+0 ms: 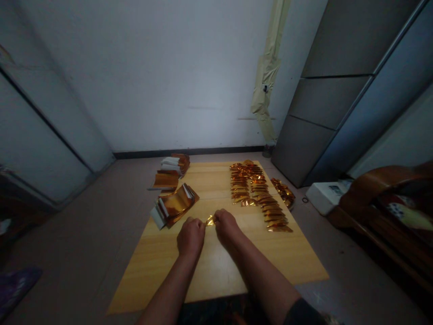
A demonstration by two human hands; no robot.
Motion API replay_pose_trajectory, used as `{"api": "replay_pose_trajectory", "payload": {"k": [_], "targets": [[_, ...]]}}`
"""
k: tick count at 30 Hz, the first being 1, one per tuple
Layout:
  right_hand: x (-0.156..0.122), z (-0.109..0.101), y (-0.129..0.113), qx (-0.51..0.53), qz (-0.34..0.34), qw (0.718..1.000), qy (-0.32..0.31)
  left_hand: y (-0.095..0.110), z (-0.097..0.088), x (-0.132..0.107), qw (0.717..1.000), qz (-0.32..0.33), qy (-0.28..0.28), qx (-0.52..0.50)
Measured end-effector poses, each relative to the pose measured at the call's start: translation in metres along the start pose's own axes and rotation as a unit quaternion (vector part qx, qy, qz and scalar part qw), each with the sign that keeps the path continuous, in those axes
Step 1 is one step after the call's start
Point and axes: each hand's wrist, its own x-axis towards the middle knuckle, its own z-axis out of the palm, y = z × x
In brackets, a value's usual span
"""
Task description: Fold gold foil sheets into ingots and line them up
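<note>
Between my two hands, just above the middle of the wooden table (216, 271), is a small piece of shiny gold foil paper (210, 220). My left hand (191, 235) is closed on its left end, and my right hand (226, 224) pinches its right end. Fingertips are partly hidden behind the knuckles. To the left lies a curled stack of gold foil sheets (176, 203) with pale backing. On the right side, several folded gold foil pieces (274, 212) overlap in rows, with a denser pile (248, 170) at the far end.
Further curled sheets (165, 180) hang over the table's far left edge. A container of folded gold pieces (283, 193) stands beyond the right edge. A grey refrigerator (314, 99), a white box (324, 197) and a wooden seat (379, 189) are to the right; a white wall (169, 81) rises behind.
</note>
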Motion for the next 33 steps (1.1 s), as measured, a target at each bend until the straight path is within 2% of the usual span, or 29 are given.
{"api": "replay_pose_trajectory", "payload": {"k": [10, 14, 18, 24, 28, 33], "targets": [[0.000, -0.004, -0.005, -0.036, 0.015, 0.999, -0.017, 0.008, 0.007, -0.002, 0.998, -0.006, 0.023, 0.062], [0.001, -0.002, -0.007, -0.064, 0.021, 0.998, -0.012, 0.008, 0.011, -0.004, 0.996, 0.042, 0.054, 0.056], [0.001, 0.004, -0.009, -0.091, 0.021, 0.996, -0.006, 0.007, 0.013, -0.004, 0.995, 0.083, 0.031, 0.045], [0.001, 0.006, -0.011, -0.105, 0.039, 0.994, -0.006, 0.006, 0.010, 0.001, 0.998, 0.060, 0.022, 0.003], [0.003, 0.005, -0.013, -0.104, 0.054, 0.993, -0.008, 0.011, 0.007, 0.001, 0.999, 0.040, 0.024, 0.005], [0.005, 0.003, -0.014, -0.083, 0.074, 0.994, -0.014, 0.012, 0.003, 0.000, 0.999, 0.040, 0.001, 0.015]]}}
